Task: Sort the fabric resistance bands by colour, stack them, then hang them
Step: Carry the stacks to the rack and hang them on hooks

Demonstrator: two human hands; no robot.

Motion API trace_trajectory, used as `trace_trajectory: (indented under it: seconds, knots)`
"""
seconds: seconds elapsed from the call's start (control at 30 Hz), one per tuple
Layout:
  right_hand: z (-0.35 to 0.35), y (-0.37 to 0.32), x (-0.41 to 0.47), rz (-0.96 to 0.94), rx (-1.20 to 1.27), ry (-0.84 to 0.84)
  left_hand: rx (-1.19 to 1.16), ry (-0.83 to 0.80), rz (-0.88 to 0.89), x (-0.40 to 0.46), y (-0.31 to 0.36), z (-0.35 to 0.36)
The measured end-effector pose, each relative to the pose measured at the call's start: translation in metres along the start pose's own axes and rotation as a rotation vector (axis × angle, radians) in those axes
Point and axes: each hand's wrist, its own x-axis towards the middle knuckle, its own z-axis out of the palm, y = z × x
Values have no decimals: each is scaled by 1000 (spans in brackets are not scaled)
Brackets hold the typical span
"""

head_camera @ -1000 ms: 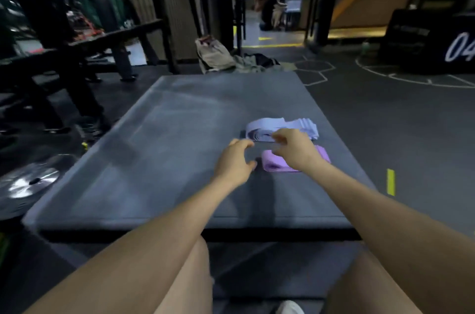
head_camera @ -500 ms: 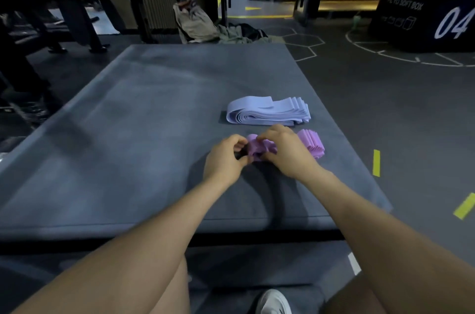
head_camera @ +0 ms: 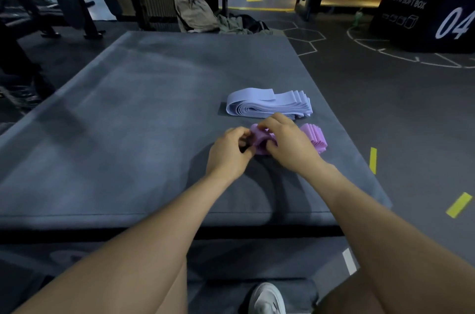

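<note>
1. On the near right part of a grey padded mat, a stack of purple fabric bands lies flat, its right end fanned out into visible layered edges.
2. The left hand meets the left end of this purple stack, its fingers curled in and pinching the looped fabric there.
3. The right hand lies over the middle of the same stack, fingers bent down around the fabric and thumb tucked toward the left hand, so both hands clamp onto the purple bands.
4. The looped left end of the purple stack bulges up between the two hands, lifted slightly off the mat.
5. Just beyond the hands, farther along the mat, a second stack of pale lavender-blue bands rests flat, with its folded loops facing left and its layered ends facing right.
6. The two stacks lie parallel and close together; whether they touch cannot be told, since the right hand covers the gap.
7. Beyond the far edge of the mat, a heap of beige and olive clothing sits on the floor.
8. At the far right stands a black plyo box marked "04" in white.
9. Yellow tape strips mark the dark floor to the right of the mat.
10. At the near edge, a white shoe shows between the person's bare knees.
</note>
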Motion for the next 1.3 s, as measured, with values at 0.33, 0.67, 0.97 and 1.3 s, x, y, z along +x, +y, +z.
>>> trace_trajectory:
  seconds: [0.33,0.67,0.97,1.3]
  knots:
    - [11,2,-3,-158,-86,112,7,7,11,1,-1,1]
    - [-22,-40,17,-134,-27,201,-186,104,4,-2,26,-36]
    - [-63,-173,34,-306,-23,227,-33,333,36,-42,55,-173]
    - [-72,-362,19,-553,50,282,215,656,23,-149,69,-317]
